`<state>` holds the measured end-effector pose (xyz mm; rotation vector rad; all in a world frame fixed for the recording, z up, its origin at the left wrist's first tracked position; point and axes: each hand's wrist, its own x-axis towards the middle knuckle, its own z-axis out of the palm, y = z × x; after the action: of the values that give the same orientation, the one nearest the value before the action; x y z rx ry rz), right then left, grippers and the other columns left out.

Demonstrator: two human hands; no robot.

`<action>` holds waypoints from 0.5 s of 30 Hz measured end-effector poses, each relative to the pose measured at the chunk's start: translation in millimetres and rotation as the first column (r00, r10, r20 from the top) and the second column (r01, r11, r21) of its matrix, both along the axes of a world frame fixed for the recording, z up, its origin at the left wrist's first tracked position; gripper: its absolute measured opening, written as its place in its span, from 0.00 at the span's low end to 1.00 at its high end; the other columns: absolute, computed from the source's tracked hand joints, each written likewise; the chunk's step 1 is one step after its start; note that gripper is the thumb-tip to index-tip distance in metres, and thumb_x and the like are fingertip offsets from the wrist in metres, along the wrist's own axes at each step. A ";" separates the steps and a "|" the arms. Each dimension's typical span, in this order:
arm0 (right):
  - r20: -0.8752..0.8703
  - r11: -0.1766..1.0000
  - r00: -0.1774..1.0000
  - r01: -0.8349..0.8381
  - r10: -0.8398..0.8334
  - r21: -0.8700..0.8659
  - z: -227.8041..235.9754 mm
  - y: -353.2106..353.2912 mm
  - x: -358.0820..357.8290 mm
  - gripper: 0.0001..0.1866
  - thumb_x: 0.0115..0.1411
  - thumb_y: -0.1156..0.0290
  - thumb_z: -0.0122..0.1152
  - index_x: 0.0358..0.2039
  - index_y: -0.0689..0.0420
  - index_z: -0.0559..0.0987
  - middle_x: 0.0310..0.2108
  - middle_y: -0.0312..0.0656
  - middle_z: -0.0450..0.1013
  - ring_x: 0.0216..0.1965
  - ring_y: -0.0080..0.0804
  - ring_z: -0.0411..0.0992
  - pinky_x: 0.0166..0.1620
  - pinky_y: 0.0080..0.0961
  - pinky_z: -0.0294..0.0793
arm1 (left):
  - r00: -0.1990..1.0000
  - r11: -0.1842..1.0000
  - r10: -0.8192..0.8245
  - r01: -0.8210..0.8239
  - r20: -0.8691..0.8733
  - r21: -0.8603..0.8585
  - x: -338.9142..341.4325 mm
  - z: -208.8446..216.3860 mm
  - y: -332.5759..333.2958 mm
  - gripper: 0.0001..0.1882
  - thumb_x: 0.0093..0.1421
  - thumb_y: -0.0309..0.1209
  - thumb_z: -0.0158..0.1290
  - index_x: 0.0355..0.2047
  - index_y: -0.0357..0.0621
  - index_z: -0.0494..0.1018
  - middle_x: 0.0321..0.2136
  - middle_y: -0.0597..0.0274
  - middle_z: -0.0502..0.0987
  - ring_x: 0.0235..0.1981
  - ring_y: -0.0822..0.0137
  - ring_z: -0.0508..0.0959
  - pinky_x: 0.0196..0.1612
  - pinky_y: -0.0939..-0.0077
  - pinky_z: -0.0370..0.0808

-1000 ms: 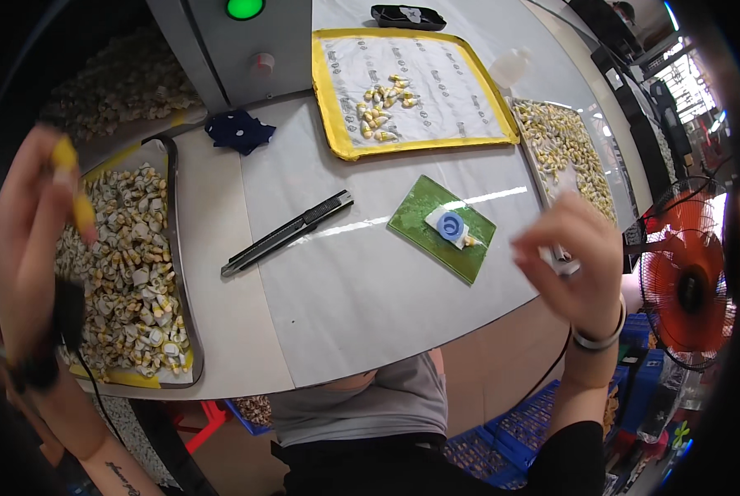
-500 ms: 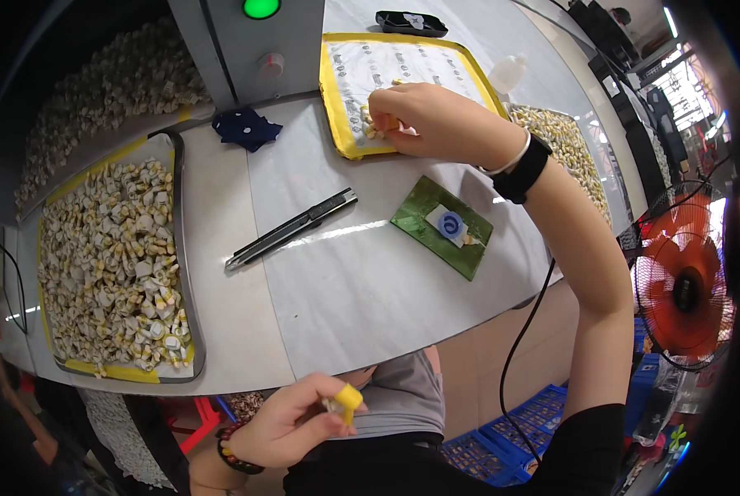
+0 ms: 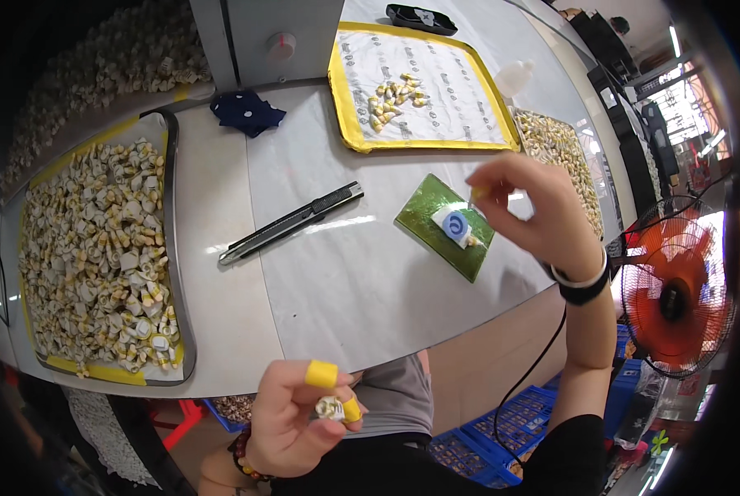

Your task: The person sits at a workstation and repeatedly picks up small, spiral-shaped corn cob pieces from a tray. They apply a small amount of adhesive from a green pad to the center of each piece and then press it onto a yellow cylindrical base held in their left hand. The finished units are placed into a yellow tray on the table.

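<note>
By the bench [image 3: 328,298], our left fingers [image 3: 291,377] pinch a whitish piece [image 3: 328,407] that could drop if that grip gets sloppy, while our right fingers [image 3: 506,169] nearly meet beside the green plate [image 3: 423,201], can't tell holding what.

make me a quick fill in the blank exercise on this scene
1. The left hand holds a small piece and wears a finger band coloured ____.
2. The right hand is near a rectangular plate coloured ____.
3. In the picture, the utility knife lies to the ____ of the plate.

Missing words: yellow; green; left.
</note>
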<state>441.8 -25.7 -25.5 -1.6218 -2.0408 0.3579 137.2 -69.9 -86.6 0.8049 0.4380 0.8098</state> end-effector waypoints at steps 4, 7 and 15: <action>0.094 0.999 0.995 0.028 -0.025 -0.031 -8.4 -21.6 -3.9 0.05 0.49 0.81 0.62 0.29 0.60 0.77 0.24 0.42 0.72 0.26 0.34 0.72 0.29 0.25 0.71 | 0.979 0.999 -0.009 -0.002 -0.202 -0.054 4.2 10.1 5.5 0.26 0.54 0.46 0.59 0.36 0.37 0.62 0.24 0.54 0.75 0.24 0.66 0.78 0.35 0.67 0.78; 0.086 0.998 0.995 0.057 -0.056 -0.009 -18.5 -23.0 -3.4 0.04 0.50 0.81 0.61 0.27 0.60 0.76 0.24 0.42 0.71 0.28 0.38 0.71 0.31 0.29 0.71 | 0.990 0.991 -0.043 0.025 -0.132 -0.135 5.5 10.8 7.2 0.26 0.50 0.45 0.62 0.35 0.35 0.65 0.24 0.52 0.76 0.25 0.64 0.79 0.36 0.66 0.78; 0.221 0.998 0.973 -0.066 0.062 0.010 -22.6 -19.0 -6.4 0.06 0.47 0.83 0.59 0.27 0.60 0.76 0.25 0.41 0.70 0.30 0.39 0.69 0.33 0.30 0.71 | 0.993 0.968 -0.059 0.032 -0.100 -0.247 9.0 11.8 10.2 0.26 0.45 0.44 0.66 0.32 0.35 0.70 0.21 0.52 0.77 0.24 0.62 0.79 0.34 0.64 0.78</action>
<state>435.4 -44.7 -48.1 -1.6513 -2.2575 0.1882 146.2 -59.7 -74.8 0.6266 0.6004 0.6564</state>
